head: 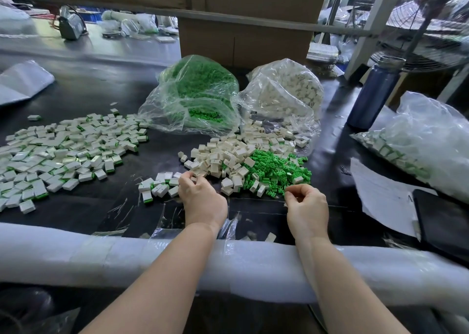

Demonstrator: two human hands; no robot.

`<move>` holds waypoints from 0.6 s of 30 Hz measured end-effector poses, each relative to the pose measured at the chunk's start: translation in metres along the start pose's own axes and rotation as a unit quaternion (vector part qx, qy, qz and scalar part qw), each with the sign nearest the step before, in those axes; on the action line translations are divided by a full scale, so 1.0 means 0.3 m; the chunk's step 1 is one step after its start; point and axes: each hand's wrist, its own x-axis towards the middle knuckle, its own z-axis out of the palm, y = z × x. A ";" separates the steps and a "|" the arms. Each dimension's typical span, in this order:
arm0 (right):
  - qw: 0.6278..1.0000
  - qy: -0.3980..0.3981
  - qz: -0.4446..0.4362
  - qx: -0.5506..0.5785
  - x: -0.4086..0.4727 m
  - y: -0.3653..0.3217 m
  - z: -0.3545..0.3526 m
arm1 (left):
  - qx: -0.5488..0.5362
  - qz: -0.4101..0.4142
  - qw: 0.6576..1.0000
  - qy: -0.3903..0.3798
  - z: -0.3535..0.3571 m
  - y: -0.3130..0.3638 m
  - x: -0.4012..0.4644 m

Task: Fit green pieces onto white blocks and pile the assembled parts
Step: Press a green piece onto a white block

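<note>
Loose white blocks [223, 156] lie heaped mid-table, with a heap of small green pieces [274, 174] touching them on the right. My left hand [200, 196] reaches into the near edge of the white heap, fingers curled round a white block. My right hand [307, 204] sits at the near edge of the green heap, thumb and forefinger pinched on a green piece that is mostly hidden. A few assembled parts [158, 187] lie just left of my left hand. A wide spread of assembled parts [63, 151] covers the table's left side.
Two open plastic bags stand behind the heaps, one of green pieces [198, 92] and one of white blocks [286, 90]. At right are a blue bottle [373, 92], another filled bag [418, 135], paper [380, 194] and a black tablet [441, 222]. A foam-wrapped rail [101, 255] lines the near edge.
</note>
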 end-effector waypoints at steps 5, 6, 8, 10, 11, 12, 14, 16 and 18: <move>0.997 -0.017 -0.021 -0.065 -0.010 -0.012 0.003 | 0.060 0.039 0.997 0.033 0.006 -0.004 -0.007; 0.996 -0.025 -0.033 -0.080 -0.014 -0.016 0.004 | 0.069 0.055 0.995 0.040 0.008 -0.006 -0.008; 0.990 -0.049 -0.058 -0.117 -0.024 -0.024 0.006 | 0.088 0.085 0.992 0.038 0.012 -0.009 -0.011; 0.982 -0.069 -0.069 -0.163 -0.031 -0.031 0.010 | 0.105 0.108 0.988 0.028 0.020 -0.012 -0.011; 0.978 -0.072 -0.069 -0.182 -0.033 -0.033 0.012 | 0.110 0.117 0.987 0.023 0.023 -0.013 -0.010; 0.976 -0.072 -0.069 -0.195 -0.034 -0.034 0.012 | 0.112 0.122 0.986 0.018 0.026 -0.015 -0.009; 0.975 -0.067 -0.066 -0.204 -0.037 -0.036 0.011 | 0.111 0.122 0.986 0.016 0.029 -0.017 -0.005; 0.974 -0.064 -0.064 -0.208 -0.039 -0.039 0.010 | 0.106 0.117 0.987 0.028 0.030 -0.018 -0.002; 0.972 -0.064 -0.064 -0.218 -0.041 -0.042 0.011 | 0.095 0.117 0.988 0.039 0.027 -0.016 -0.003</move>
